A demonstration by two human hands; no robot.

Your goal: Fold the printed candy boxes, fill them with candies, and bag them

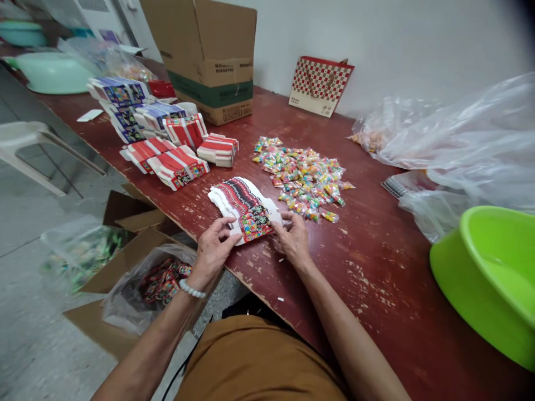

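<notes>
A fanned row of flat printed cartons (240, 201) lies on the red table in front of me. My left hand (217, 243) pinches the lower left edge of the nearest carton (256, 224) between thumb and fingers. At its right edge, my right hand (292, 236) holds the same carton, thumb on top and fingers behind. Just beyond my right hand is a loose pile of small wrapped candies (307, 175). Banded bundles of red cartons (178, 164) stand to the left behind the fan.
A green basin (472, 273) and plastic bags (460, 139) are on the right. Blue bundles (125, 106), a cardboard box (217, 67) and a checked paper bag (320, 83) stand farther back. An open carton with a lined bag (129, 298) sits below the left edge.
</notes>
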